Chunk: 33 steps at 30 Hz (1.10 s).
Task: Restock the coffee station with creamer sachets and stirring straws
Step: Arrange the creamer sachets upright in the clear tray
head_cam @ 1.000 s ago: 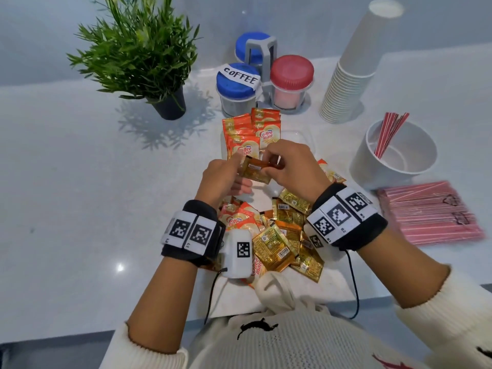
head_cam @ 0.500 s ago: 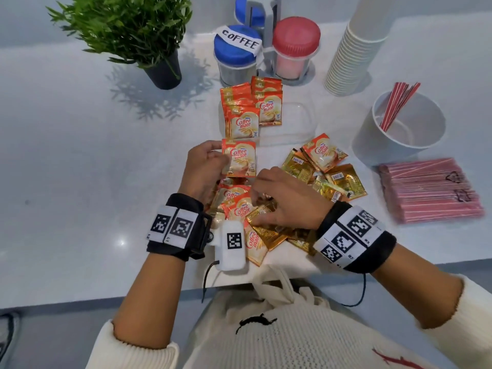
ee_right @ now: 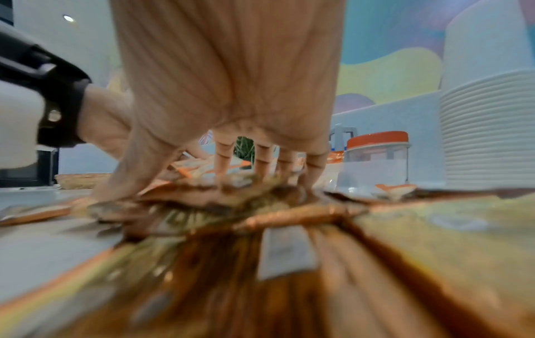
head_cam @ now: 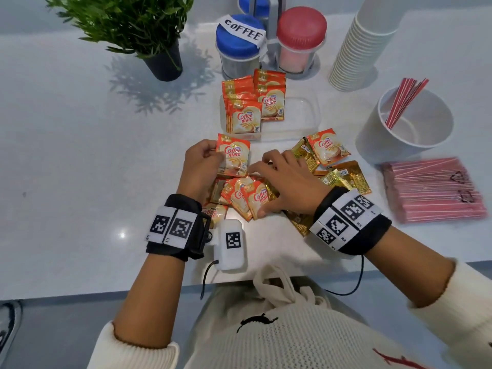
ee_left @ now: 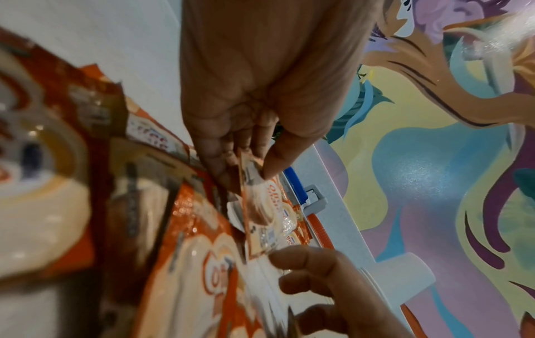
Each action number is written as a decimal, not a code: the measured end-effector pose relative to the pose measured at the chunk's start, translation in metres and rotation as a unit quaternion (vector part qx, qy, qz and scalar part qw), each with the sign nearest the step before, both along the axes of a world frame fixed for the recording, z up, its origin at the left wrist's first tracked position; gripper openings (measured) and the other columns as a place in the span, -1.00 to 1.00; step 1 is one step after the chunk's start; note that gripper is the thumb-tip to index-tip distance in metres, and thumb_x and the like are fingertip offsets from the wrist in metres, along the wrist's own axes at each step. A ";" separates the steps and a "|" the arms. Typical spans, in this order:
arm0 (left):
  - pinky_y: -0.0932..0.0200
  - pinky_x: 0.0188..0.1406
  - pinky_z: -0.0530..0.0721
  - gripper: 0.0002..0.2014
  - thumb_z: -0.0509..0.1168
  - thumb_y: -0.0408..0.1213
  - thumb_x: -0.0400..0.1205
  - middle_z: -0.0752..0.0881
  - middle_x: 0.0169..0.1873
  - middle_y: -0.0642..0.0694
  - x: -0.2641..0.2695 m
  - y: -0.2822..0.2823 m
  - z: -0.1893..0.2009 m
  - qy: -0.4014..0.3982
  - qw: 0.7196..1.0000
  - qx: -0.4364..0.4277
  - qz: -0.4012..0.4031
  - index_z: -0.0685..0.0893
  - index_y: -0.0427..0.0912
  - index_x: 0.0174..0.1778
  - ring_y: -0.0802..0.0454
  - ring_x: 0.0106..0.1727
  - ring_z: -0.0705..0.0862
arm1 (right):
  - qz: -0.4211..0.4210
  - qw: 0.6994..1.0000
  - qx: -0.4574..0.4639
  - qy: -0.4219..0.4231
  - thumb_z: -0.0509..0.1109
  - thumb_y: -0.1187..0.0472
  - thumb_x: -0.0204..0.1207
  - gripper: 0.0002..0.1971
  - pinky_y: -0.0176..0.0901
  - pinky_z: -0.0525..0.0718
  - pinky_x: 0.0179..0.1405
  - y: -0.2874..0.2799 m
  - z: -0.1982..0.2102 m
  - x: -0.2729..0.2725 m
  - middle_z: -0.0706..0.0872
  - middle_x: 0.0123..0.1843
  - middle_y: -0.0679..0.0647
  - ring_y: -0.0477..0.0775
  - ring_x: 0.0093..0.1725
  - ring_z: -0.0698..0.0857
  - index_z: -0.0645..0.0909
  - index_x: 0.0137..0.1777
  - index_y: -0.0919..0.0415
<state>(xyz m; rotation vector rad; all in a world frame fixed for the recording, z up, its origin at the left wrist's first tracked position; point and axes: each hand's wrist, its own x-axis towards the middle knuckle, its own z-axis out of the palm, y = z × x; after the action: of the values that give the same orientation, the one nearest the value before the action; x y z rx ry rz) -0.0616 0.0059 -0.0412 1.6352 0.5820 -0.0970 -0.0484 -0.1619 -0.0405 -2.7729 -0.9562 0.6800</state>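
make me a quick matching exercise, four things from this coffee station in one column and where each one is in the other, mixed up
Things:
1. creamer sachet
2. red stirring straws
3. wrapped straw packs
4. stacked sachets

Places:
A. inside the clear tray
B. flat on the counter, far right
C. held in the left hand
D. leaning in the white cup

Pairs: 1-C, 2-D, 3-B, 4-A

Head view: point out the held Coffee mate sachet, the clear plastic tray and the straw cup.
Held Coffee mate sachet (head_cam: 234, 155), head view, printed front.
Clear plastic tray (head_cam: 300, 113), head view, bare right half.
Straw cup (head_cam: 426, 129), head view, inner wall.
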 end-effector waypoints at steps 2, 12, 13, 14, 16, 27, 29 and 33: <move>0.30 -0.26 0.66 -0.82 0.16 -0.48 0.63 0.71 -0.20 -0.03 0.001 0.000 0.001 -0.005 1.000 0.006 -0.001 0.63 -0.23 0.03 0.10 -0.20 0.69 | -0.015 1.000 0.013 -0.008 0.53 -0.24 0.20 -0.12 0.13 0.29 0.34 -0.004 0.005 0.006 0.26 0.45 0.08 0.19 0.41 0.25 0.22 0.49 -0.08; 0.14 -0.24 0.68 -0.87 0.14 -0.40 0.65 0.72 -0.08 -0.14 0.009 -0.010 0.006 0.010 1.000 -0.012 0.006 0.58 -0.22 0.03 -0.07 -0.13 0.73 | -0.008 1.000 -0.004 -0.001 0.51 0.08 0.34 -0.30 0.06 0.47 0.27 -0.028 0.009 0.007 0.40 0.39 0.08 0.17 0.35 0.33 0.28 0.45 0.00; 0.16 -0.26 0.67 -0.87 0.14 -0.39 0.65 0.72 -0.09 -0.13 0.010 -0.011 0.006 0.007 1.000 -0.011 0.005 0.57 -0.21 0.03 -0.05 -0.14 0.72 | -0.010 1.000 0.001 0.001 0.48 0.08 0.36 -0.34 0.02 0.46 0.26 -0.029 0.008 0.006 0.42 0.39 0.08 0.18 0.35 0.33 0.31 0.44 0.03; 0.16 -0.27 0.66 -0.87 0.14 -0.39 0.66 0.72 -0.10 -0.12 0.010 -0.012 0.007 0.005 1.000 -0.008 0.005 0.57 -0.21 0.03 -0.04 -0.15 0.72 | -0.015 1.000 0.008 0.004 0.46 0.07 0.38 -0.38 -0.02 0.43 0.23 -0.030 0.008 0.005 0.44 0.40 0.08 0.17 0.36 0.34 0.33 0.43 0.06; 0.11 -0.18 0.70 -0.86 0.14 -0.39 0.65 0.73 -0.07 -0.14 0.012 -0.014 0.007 0.003 1.000 -0.005 0.001 0.57 -0.22 0.05 -0.06 -0.12 0.73 | -0.026 0.999 0.028 0.004 0.39 0.07 0.43 -0.48 -0.08 0.40 0.10 -0.031 0.009 0.003 0.52 0.35 0.07 0.15 0.33 0.37 0.39 0.39 0.10; 0.24 -0.19 0.65 -0.84 0.10 -0.36 0.69 0.72 0.02 -0.11 0.012 -0.028 0.009 -0.005 0.999 0.022 -0.045 0.55 -0.17 0.10 0.01 -0.04 0.71 | -0.166 0.949 0.267 -0.023 0.23 0.25 0.62 -0.77 -0.35 0.45 -0.29 -0.040 0.015 0.010 0.77 -0.05 0.17 0.09 -0.12 0.67 0.66 0.14 0.30; 0.19 -0.11 0.67 -0.83 0.08 -0.37 0.70 0.71 0.04 -0.11 0.012 -0.031 0.010 -0.006 0.998 0.018 -0.060 0.54 -0.15 0.11 -0.03 0.01 0.71 | -0.205 0.927 0.313 -0.017 0.29 0.21 0.59 -0.80 -0.52 0.45 -0.28 -0.041 0.023 0.013 0.76 -0.10 0.08 -0.03 -0.15 0.65 0.69 0.06 0.28; 0.05 0.04 0.71 -0.82 0.05 -0.38 0.72 0.70 0.01 -0.10 0.012 -0.040 0.015 -0.017 0.994 0.004 -0.107 0.52 -0.12 0.13 -0.07 0.06 0.71 | -0.254 0.898 0.359 0.028 0.39 0.21 0.52 -0.90 -0.46 0.52 -0.36 -0.040 0.029 0.019 0.71 -0.24 0.01 -0.25 -0.35 0.64 0.69 -0.05 0.22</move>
<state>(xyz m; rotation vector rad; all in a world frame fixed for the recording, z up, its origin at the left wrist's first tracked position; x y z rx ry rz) -0.0498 -0.0340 -0.0266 1.7002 0.3790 -0.2245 -0.0298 -0.2016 -0.0112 -2.1596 -0.3213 0.2415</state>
